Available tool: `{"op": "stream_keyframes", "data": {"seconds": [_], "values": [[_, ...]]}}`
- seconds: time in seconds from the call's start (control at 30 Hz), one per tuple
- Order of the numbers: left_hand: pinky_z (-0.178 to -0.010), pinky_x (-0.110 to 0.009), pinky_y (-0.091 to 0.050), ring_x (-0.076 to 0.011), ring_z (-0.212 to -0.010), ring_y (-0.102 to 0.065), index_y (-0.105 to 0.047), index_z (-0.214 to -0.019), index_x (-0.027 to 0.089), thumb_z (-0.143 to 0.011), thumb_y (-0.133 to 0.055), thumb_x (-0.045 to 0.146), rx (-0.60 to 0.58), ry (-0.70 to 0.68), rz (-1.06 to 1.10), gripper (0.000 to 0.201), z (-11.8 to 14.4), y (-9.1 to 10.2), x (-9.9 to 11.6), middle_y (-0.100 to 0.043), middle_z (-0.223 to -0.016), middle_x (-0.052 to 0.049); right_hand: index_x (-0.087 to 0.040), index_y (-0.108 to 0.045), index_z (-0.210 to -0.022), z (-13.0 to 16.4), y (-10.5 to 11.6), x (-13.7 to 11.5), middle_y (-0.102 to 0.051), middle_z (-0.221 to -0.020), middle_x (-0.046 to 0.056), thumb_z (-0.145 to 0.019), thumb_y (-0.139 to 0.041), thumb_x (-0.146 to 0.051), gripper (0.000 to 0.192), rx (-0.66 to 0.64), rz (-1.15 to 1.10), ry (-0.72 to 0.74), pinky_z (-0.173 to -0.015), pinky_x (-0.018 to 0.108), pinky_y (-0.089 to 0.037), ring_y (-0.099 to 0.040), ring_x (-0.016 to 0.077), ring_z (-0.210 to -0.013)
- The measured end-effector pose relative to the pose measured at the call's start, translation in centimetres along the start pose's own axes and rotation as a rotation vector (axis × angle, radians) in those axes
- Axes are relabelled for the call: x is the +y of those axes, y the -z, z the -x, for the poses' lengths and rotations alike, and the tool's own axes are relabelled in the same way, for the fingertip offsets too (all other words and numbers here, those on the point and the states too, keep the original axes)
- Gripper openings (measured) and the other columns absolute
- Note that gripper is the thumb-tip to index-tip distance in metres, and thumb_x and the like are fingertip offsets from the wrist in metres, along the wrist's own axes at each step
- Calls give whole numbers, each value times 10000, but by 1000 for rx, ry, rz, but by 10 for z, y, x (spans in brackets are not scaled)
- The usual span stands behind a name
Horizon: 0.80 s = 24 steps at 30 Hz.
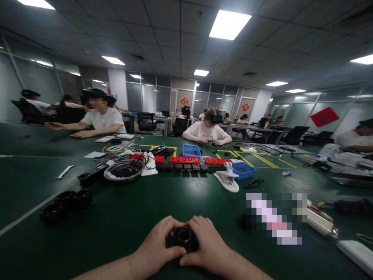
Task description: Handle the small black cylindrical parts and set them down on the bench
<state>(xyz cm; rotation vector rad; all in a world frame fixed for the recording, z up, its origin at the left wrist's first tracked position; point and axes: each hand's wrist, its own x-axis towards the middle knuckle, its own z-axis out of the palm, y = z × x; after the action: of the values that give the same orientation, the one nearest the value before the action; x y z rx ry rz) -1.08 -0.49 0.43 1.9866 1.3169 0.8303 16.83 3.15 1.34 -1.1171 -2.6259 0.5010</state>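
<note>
Low in the middle of the head view is a black part with a round, ring-edged opening (184, 234) facing up; its exact kind is unclear. My left hand (159, 243) is closed on its left side, thumb across the near edge. From the other side my right hand (208, 245) grips the same part, and the two thumbs nearly meet in front of it. The part's lower portion is hidden by my fingers. Off to the left on the green table (116, 217) lie several black wheel-like rounds (54, 213).
Further back are a wrench (64, 172), a round metal-rimmed dish (124, 171), red strips (185, 160), a white clip-like stand (228, 178) and blue bins (191, 151). A cream-coloured tool (317, 221) and a white bar (357, 254) lie right. Several people sit beyond.
</note>
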Motion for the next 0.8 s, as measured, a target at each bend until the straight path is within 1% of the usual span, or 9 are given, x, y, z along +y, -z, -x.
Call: {"op": "stream_keyframes", "data": {"seconds": [0.1,0.2,0.27,0.43,0.53,0.6,0.67,0.73,0.8], "values": [[-662,-245,-381,-153,-752,-477,-536,-1022,246,-695,-612,299,-39,-39,28,340,2,4,0,-517,-857,5,-207,-524,-1005,-1,10,6,-518,-933,21,-576,-679,-454,519,-145,-150,125,-743,287,-334,-453,192,-860],[-665,-233,-382,-147,-756,-477,-539,-1037,252,-677,-632,270,-75,-71,46,372,2,6,1,-508,-855,9,-177,-576,-880,-5,14,13,-534,-856,-2,-631,-674,-291,292,-196,-231,146,-735,259,-335,-465,165,-834],[-648,-225,-377,-143,-740,-473,-546,-1023,251,-666,-641,276,-69,-55,18,371,2,7,2,-500,-833,15,-158,-586,-794,-7,12,14,-523,-775,-18,-596,-702,-264,252,-188,-245,123,-674,233,-340,-467,146,-767],[-599,-222,-357,-144,-692,-461,-562,-952,212,-618,-671,289,-4,10,-65,360,1,3,8,-460,-753,27,-148,-552,-719,-6,4,7,-491,-689,-34,-486,-761,-322,358,-112,-174,-42,-527,198,-303,-443,121,-642],[-584,-230,-354,-148,-674,-453,-557,-891,186,-598,-677,264,49,45,-102,326,0,-2,10,-455,-740,26,-150,-532,-710,1,-2,-1,-514,-690,-10,-516,-717,-445,399,-27,-33,-107,-532,225,-305,-450,140,-632],[-589,-242,-360,-151,-670,-452,-551,-882,180,-607,-664,244,77,62,-123,304,0,-5,11,-466,-754,18,-152,-535,-721,5,-4,-5,-532,-704,13,-571,-648,-524,417,48,66,-100,-592,269,-328,-463,169,-669],[-609,-258,-368,-157,-676,-453,-548,-907,180,-634,-647,251,87,51,-134,299,0,-5,10,-477,-765,9,-156,-547,-798,9,-4,-6,-547,-770,36,-561,-630,-566,481,98,95,-74,-665,315,-339,-473,201,-736],[-631,-264,-376,-160,-698,-460,-543,-957,192,-669,-629,266,39,10,-115,310,0,-3,8,-489,-784,3,-172,-529,-956,11,0,-5,-548,-879,48,-528,-663,-552,588,66,7,-2,-717,329,-348,-477,215,-807],[-648,-259,-381,-158,-727,-470,-532,-1013,220,-697,-614,263,-58,-44,-72,330,-1,1,6,-504,-816,3,-188,-489,-1065,10,6,0,-539,-951,46,-553,-686,-477,620,-33,-126,100,-744,310,-362,-480,203,-852]]}}
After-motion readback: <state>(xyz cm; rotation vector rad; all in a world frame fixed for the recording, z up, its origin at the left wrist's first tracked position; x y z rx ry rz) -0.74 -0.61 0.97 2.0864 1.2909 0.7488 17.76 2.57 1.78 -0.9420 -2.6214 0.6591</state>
